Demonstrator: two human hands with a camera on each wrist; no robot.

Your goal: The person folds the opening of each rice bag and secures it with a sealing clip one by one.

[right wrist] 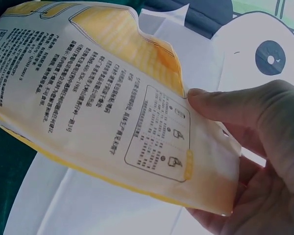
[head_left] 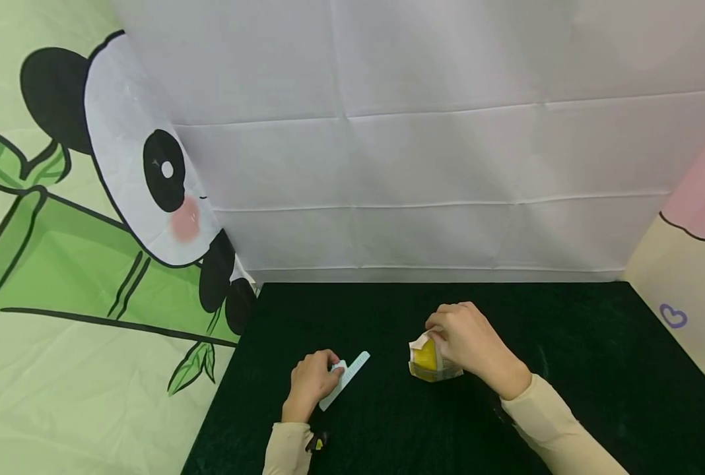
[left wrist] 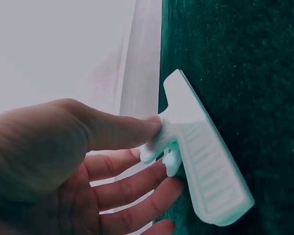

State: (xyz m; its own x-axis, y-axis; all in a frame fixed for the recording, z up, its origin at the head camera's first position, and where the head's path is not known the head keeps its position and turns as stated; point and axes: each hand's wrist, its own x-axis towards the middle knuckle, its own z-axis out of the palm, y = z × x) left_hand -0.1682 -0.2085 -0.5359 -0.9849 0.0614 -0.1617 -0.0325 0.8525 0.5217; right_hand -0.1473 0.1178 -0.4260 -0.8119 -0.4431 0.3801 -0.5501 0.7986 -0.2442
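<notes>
My left hand [head_left: 313,382] pinches a pale mint bag clip [left wrist: 206,161] by its handle, between thumb and fingers. The clip's long flat bar slants just over the dark green cloth. To the right, my right hand [head_left: 468,340] grips a yellow and white food packet [head_left: 428,359] by its upper edge. Close up in the right wrist view, the packet [right wrist: 108,103] shows printed text, small pictures and a yellow panel, and its film is creased. The thumb lies across the near face, while the other fingers are partly hidden behind the packet. Clip and packet are apart.
Dark green cloth [head_left: 388,435] covers the table. White hanging fabric [head_left: 436,158] stands behind it. A green panda-print cloth [head_left: 91,369] hangs at the left, and a cream and pink cloth [head_left: 691,284] at the right.
</notes>
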